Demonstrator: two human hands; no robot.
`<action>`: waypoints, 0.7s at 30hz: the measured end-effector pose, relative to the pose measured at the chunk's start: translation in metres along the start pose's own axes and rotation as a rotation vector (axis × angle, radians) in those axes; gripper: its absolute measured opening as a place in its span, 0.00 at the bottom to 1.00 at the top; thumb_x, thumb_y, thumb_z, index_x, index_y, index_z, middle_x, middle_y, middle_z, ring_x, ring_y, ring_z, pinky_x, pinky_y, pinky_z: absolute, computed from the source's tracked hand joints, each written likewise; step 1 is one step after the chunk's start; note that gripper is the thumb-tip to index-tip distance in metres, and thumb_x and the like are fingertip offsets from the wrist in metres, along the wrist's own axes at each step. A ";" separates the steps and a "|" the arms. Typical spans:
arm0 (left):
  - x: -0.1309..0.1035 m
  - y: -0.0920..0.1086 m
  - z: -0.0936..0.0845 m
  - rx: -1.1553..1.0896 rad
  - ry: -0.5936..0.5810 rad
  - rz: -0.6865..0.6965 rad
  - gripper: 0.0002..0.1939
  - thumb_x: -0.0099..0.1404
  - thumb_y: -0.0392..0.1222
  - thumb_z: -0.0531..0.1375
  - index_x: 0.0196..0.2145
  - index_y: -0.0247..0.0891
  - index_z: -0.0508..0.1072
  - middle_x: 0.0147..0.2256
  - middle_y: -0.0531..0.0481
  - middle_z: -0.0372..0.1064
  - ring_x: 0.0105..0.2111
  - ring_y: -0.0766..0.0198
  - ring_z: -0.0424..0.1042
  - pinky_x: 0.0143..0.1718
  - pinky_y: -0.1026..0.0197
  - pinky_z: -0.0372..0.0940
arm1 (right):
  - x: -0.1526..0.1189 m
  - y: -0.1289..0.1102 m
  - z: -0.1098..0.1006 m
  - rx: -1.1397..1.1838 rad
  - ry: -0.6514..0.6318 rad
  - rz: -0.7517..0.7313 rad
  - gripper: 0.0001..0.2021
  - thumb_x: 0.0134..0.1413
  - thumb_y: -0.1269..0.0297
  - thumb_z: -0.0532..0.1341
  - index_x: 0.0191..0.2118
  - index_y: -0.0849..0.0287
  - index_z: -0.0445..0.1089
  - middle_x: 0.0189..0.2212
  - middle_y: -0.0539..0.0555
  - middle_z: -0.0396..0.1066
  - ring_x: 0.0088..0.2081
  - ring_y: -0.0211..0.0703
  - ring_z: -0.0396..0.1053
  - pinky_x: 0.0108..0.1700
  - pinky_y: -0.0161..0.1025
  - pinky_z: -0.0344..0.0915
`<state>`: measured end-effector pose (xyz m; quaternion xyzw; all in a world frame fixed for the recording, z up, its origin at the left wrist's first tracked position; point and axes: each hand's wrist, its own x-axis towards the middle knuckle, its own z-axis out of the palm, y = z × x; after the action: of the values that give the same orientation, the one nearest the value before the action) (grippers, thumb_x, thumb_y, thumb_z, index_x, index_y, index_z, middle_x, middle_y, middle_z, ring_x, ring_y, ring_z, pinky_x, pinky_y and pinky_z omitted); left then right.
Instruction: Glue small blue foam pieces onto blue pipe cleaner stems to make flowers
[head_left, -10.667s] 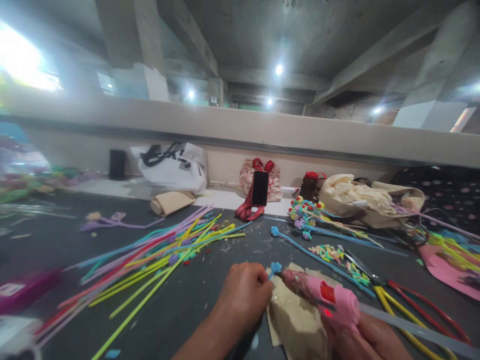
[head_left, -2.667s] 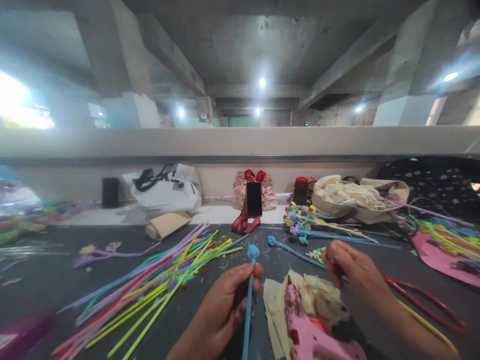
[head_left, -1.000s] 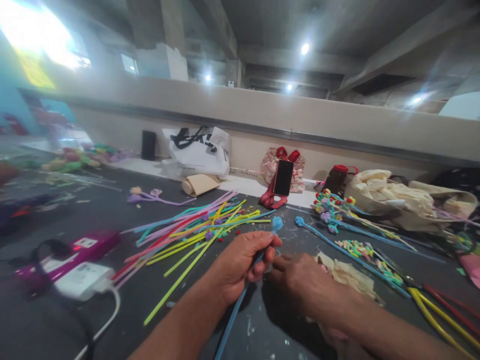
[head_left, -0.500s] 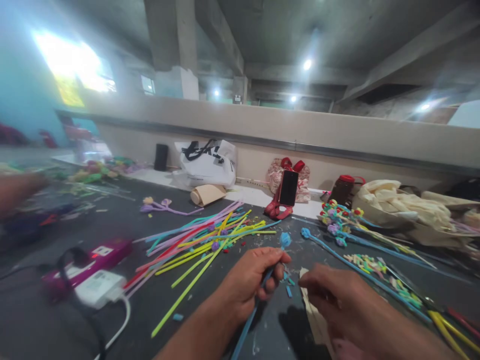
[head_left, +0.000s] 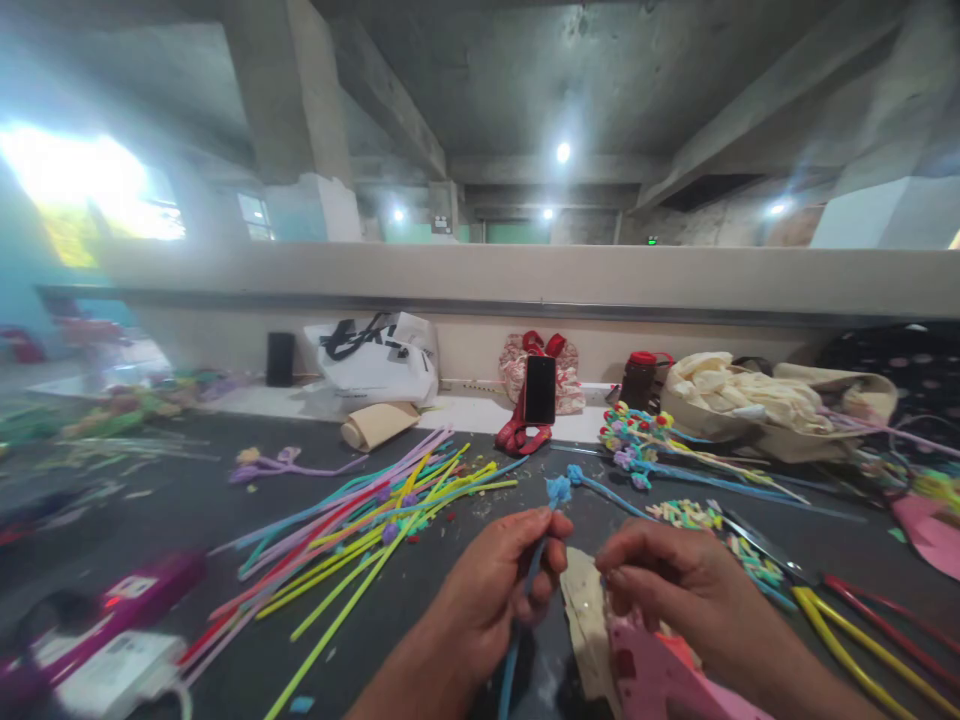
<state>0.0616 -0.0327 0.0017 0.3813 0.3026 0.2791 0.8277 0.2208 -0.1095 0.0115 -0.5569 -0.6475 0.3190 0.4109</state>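
My left hand (head_left: 517, 560) is closed in a pinch around a blue pipe cleaner stem (head_left: 511, 660), just below its small curled blue head (head_left: 559, 489). To the right, my right hand (head_left: 667, 580) is closed, thumb and fingertips pressed together; whatever they hold, if anything, is too small to make out. Below that hand lies a pink tool with an orange part (head_left: 652, 665), partly covered, its kind unclear. A cream strip (head_left: 587, 620) lies between the hands. Behind them rests a second blue pipe cleaner (head_left: 611, 492) with a knotted head.
Loose coloured pipe cleaners (head_left: 360, 540) spread to the left, near a purple power strip (head_left: 127, 610). On the right are yellow-handled pliers or cutters (head_left: 840, 640), small cut pieces (head_left: 686, 514) and finished flower stems (head_left: 630, 440). A phone (head_left: 540, 390) stands at the back.
The view has turned right and tipped up. The blue head above my left hand now looks more ragged. More of the pink tool shows under my right hand, which stays pinched.
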 end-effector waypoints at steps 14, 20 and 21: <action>0.000 -0.024 0.000 0.161 -0.032 -0.010 0.13 0.55 0.46 0.56 0.21 0.34 0.65 0.13 0.61 0.51 0.11 0.79 0.40 0.12 0.72 0.34 | 0.006 0.023 0.026 0.389 0.176 0.189 0.05 0.44 0.65 0.62 0.25 0.61 0.68 0.16 0.43 0.62 0.18 0.28 0.57 0.20 0.27 0.53; 0.005 -0.030 -0.001 0.159 -0.032 0.020 0.15 0.55 0.49 0.57 0.21 0.34 0.63 0.13 0.61 0.51 0.11 0.80 0.39 0.12 0.71 0.34 | 0.008 0.026 0.030 0.379 0.206 0.188 0.06 0.44 0.65 0.61 0.25 0.61 0.67 0.17 0.43 0.63 0.18 0.30 0.59 0.21 0.28 0.54; 0.006 -0.031 -0.001 0.149 -0.030 0.026 0.14 0.54 0.49 0.58 0.22 0.34 0.64 0.15 0.60 0.54 0.11 0.80 0.40 0.12 0.71 0.34 | 0.008 0.026 0.030 0.366 0.214 0.184 0.06 0.44 0.65 0.61 0.25 0.62 0.67 0.17 0.43 0.63 0.18 0.30 0.59 0.21 0.28 0.54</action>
<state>0.0717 -0.0451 -0.0252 0.4499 0.3053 0.2608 0.7978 0.2059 -0.0958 -0.0235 -0.5604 -0.4780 0.4063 0.5407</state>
